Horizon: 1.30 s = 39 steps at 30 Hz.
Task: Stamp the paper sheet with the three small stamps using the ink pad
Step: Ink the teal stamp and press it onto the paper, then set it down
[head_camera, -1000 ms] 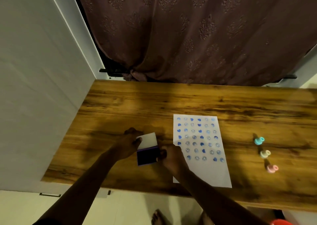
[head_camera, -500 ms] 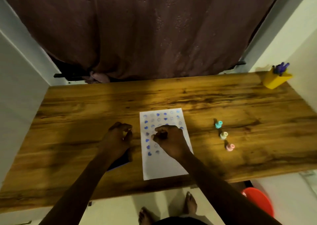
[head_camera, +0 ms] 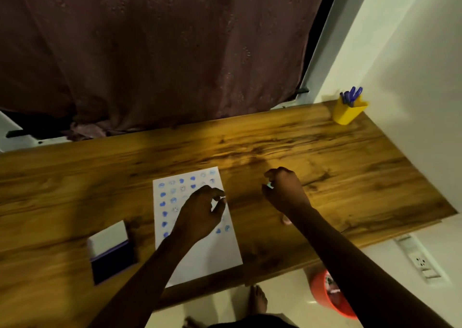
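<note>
The white paper sheet [head_camera: 205, 255] lies on the wooden table [head_camera: 325, 152], with rows of blue stamp marks over its upper part. My left hand [head_camera: 200, 212] rests on the sheet near its right edge with its fingers loosely curled and nothing in them. My right hand [head_camera: 285, 192] is to the right of the sheet, curled around the teal stamp [head_camera: 269, 184], which shows at my fingertips. The pink stamp [head_camera: 286, 220] peeks out under my right wrist. The third stamp is hidden. The open ink pad [head_camera: 113, 265], with its white lid raised, sits left of the sheet.
A yellow cup [head_camera: 347, 113] of blue pens stands at the table's far right corner by the wall. A dark curtain [head_camera: 162, 52] hangs behind the table. Below the front edge are an orange bucket [head_camera: 322, 295], a socket strip [head_camera: 420, 261] and a bare foot [head_camera: 258, 300].
My left hand left the ink pad and moved right onto the sheet. My right hand went from the sheet to the stamps on the right. The view swung right.
</note>
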### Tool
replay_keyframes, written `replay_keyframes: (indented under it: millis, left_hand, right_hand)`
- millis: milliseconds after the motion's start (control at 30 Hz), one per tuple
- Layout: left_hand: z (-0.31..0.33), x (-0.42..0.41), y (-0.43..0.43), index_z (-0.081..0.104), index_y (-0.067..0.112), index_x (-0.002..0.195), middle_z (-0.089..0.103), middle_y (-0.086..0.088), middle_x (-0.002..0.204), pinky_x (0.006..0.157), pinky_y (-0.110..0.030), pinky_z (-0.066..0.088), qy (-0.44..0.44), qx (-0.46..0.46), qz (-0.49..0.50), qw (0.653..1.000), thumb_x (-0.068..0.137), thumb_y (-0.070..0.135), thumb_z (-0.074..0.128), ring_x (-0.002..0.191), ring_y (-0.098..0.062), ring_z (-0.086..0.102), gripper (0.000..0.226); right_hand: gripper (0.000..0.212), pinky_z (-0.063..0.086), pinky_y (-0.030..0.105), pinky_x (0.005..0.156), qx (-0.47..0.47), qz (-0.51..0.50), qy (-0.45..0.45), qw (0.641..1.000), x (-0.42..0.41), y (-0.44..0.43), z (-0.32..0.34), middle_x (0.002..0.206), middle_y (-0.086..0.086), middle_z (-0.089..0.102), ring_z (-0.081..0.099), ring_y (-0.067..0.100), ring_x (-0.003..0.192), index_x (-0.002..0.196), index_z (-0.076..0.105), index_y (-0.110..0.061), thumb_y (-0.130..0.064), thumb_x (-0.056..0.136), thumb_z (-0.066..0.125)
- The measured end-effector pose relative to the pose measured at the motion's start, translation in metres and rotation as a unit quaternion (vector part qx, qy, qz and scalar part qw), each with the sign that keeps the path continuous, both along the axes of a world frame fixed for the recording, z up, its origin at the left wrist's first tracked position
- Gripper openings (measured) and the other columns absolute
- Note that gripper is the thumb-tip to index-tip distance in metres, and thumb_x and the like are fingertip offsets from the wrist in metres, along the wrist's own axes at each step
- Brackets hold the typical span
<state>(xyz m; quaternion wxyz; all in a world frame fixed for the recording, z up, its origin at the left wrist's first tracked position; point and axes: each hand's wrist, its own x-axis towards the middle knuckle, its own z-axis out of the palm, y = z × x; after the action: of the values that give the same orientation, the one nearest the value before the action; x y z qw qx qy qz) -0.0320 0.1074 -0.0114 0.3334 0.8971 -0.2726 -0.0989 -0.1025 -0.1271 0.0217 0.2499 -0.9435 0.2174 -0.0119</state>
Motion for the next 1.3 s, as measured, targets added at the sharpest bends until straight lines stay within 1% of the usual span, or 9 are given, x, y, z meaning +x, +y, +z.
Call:
replay_keyframes:
  millis: [167, 367, 533, 633, 833, 933, 1033, 1200, 1300]
  left_hand:
    - [-0.004, -0.01, -0.036, 0.07, 0.026, 0.116, 0.07, 0.007, 0.112, 0.074, -0.013, 0.044, 0.019, -0.001, -0.023, 1.0, 0.095, 0.034, 0.065, 0.085, -0.004, 0.059, 0.023]
    - [-0.008, -0.018, -0.057, 0.068, 0.021, 0.124, 0.07, 0.002, 0.119, 0.092, -0.033, 0.057, 0.036, 0.011, -0.016, 0.999, 0.097, 0.037, 0.062, 0.103, -0.014, 0.068, 0.032]
    - [-0.01, -0.018, -0.061, 0.068, 0.021, 0.125, 0.071, 0.001, 0.115, 0.087, -0.029, 0.057, 0.042, -0.009, -0.002, 0.999, 0.097, 0.035, 0.063, 0.097, -0.012, 0.069, 0.031]
    - [-0.007, -0.015, -0.061, 0.063, 0.024, 0.135, 0.069, 0.002, 0.125, 0.087, -0.033, 0.061, 0.086, -0.057, 0.027, 0.994, 0.097, 0.033, 0.066, 0.1, -0.011, 0.069, 0.039]
    - [0.014, -0.009, -0.055, 0.056, 0.045, 0.138, 0.067, 0.03, 0.116, 0.068, 0.001, 0.048, 0.138, -0.177, 0.059, 0.973, 0.092, 0.037, 0.071, 0.091, 0.021, 0.065, 0.048]
    - [0.023, -0.011, -0.046, 0.066, 0.057, 0.117, 0.076, 0.028, 0.107, 0.082, -0.011, 0.055, 0.174, -0.275, 0.065, 0.943, 0.091, 0.027, 0.075, 0.099, 0.008, 0.071, 0.041]
    - [0.023, -0.011, -0.03, 0.077, 0.043, 0.111, 0.08, 0.01, 0.11, 0.095, -0.037, 0.059, 0.19, -0.342, 0.084, 0.916, 0.09, 0.01, 0.076, 0.109, -0.015, 0.074, 0.039]
    - [0.028, -0.014, 0.009, 0.081, 0.026, 0.104, 0.082, 0.001, 0.101, 0.077, -0.026, 0.063, 0.224, -0.374, 0.138, 0.889, 0.088, 0.009, 0.077, 0.095, -0.019, 0.079, 0.024]
    - [0.032, -0.015, 0.049, 0.08, 0.021, 0.109, 0.083, 0.001, 0.098, 0.078, -0.026, 0.063, 0.226, -0.369, 0.196, 0.88, 0.086, 0.017, 0.08, 0.09, -0.017, 0.08, 0.024]
  right_hand:
    - [0.048, 0.059, 0.037, 0.084, -0.031, -0.006, 0.051, 0.998, 0.004, -0.035, -0.022, 0.123, 0.014, 0.066, 0.068, 0.029, 0.104, 0.128, 0.065, -0.008, -0.029, 0.086, 0.076]
    - [0.035, 0.058, 0.041, 0.084, -0.017, 0.011, 0.089, 0.996, 0.014, -0.051, -0.035, 0.114, 0.011, 0.07, 0.069, 0.031, 0.105, 0.116, 0.07, -0.014, -0.035, 0.087, 0.071]
    - [0.02, 0.06, 0.04, 0.078, 0.024, 0.015, 0.059, 0.998, 0.019, -0.057, -0.035, 0.1, 0.012, 0.075, 0.072, 0.031, 0.094, 0.1, 0.075, -0.014, -0.028, 0.087, 0.07]
    - [0.019, 0.057, 0.032, 0.073, 0.094, 0.011, -0.003, 0.995, 0.025, -0.053, -0.025, 0.088, 0.006, 0.077, 0.071, 0.018, 0.08, 0.09, 0.079, -0.011, -0.03, 0.088, 0.075]
    - [0.029, 0.049, 0.026, 0.055, 0.41, -0.074, -0.053, 0.908, 0.023, -0.015, 0.013, 0.061, 0.005, 0.071, 0.062, 0.012, 0.051, 0.076, 0.078, -0.008, -0.035, 0.085, 0.08]
    - [0.023, 0.052, 0.026, 0.056, 0.48, -0.041, -0.038, 0.876, 0.019, 0.009, 0.026, 0.074, 0.006, 0.076, 0.065, 0.013, 0.059, 0.088, 0.081, -0.011, -0.033, 0.088, 0.077]
    - [0.018, 0.053, 0.028, 0.062, 0.504, -0.008, -0.022, 0.863, 0.015, 0.029, 0.033, 0.082, 0.007, 0.079, 0.065, 0.016, 0.068, 0.095, 0.081, -0.014, -0.03, 0.091, 0.074]
    - [0.023, 0.058, 0.044, 0.087, 0.498, 0.044, -0.018, 0.866, 0.021, 0.046, 0.039, 0.107, 0.014, 0.077, 0.071, 0.036, 0.096, 0.114, 0.076, -0.01, -0.011, 0.091, 0.072]
    - [0.026, 0.063, 0.029, 0.081, 0.469, 0.075, -0.004, 0.88, 0.029, 0.067, 0.041, 0.106, 0.0, 0.079, 0.074, 0.021, 0.103, 0.113, 0.076, -0.018, -0.009, 0.089, 0.075]
